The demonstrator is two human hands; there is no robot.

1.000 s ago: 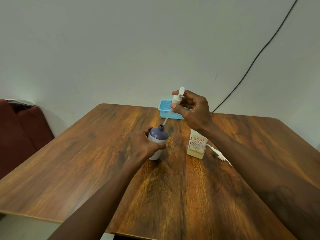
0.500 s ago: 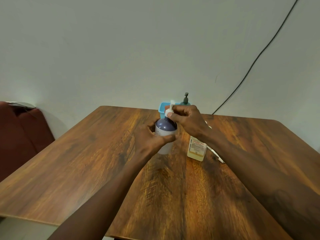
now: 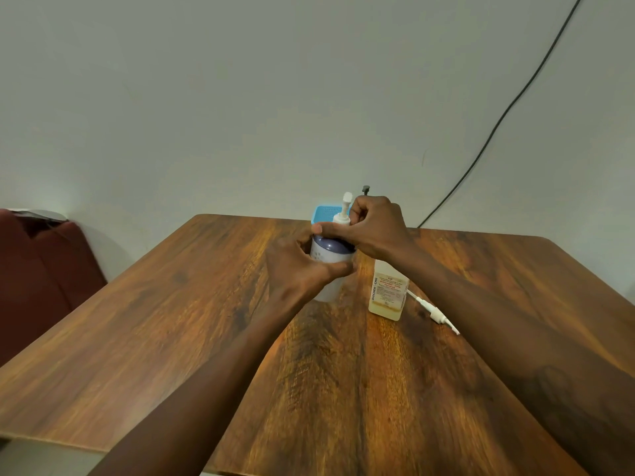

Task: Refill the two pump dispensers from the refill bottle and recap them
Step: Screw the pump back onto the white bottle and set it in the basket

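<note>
— Left hand (image 3: 295,266)?
— Wrapped round the body of the white dispenser with the purple shoulder (image 3: 330,255), fingers (image 3: 338,269) clenched on its side. Standing upright on the wooden surface (image 3: 171,321), toward the middle of the far edge.

— Right hand (image 3: 374,228)?
— Over the top of that same dispenser, thumb and fingers pinched on the collar of the white pump head (image 3: 343,211). Pump seated on the neck, nozzle pointing up.

— Second dispenser?
— Clear bottle of yellowish liquid with a printed label (image 3: 386,293), upright just right of the first, partly behind the right forearm. Neck hidden, so capped or not, cannot tell. Loose white pump with its dip tube (image 3: 434,312) lying flat on the surface just right of it, toward the right edge.

— Anything behind?
— Blue basket (image 3: 324,213) at the far edge, mostly hidden by the hands. Dark pump top (image 3: 366,190) poking up above the right hand; bottle below it out of sight. Black cable (image 3: 498,121) running down the wall to the far edge. Dark red seat (image 3: 37,269) off the left edge.
</note>
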